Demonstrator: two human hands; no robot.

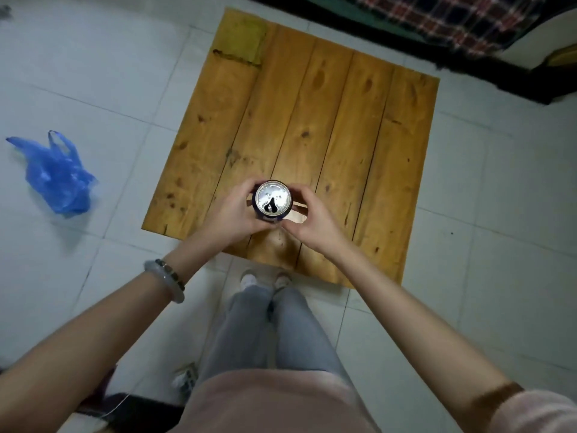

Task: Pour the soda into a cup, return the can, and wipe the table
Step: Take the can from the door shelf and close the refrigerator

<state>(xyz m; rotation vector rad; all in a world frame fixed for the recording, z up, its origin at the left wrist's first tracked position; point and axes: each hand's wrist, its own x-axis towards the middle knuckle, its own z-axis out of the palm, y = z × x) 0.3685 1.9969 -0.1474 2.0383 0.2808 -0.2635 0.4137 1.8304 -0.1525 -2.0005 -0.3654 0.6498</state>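
From the head camera, looking straight down, the person stands at the near edge of a square yellow wooden plank surface [343, 120]. Both bare forearms reach forward and inward, so that the hands meet over the near middle of it.

A dark blue aluminium can with a silver top [273, 200] sits upright between them, its drinking hole open and facing up. The left hand [232, 214] wraps the can's left side, fingers curled round the far wall. The right hand [312, 218] cups the right side the same way, fingers bent in against the can and thumb tucked under the near side. I cannot tell whether the can's base touches the planks or is held just above them.

A pale bead bracelet [168, 278] circles the left wrist. A dull yellow-green cloth [245, 42] lies flat on the far left corner of the surface. Left of it, on the white tiled floor [484, 214], lies a crumpled blue plastic bag [57, 179]. A red and blue plaid blanket [437, 20] shows at the far right.
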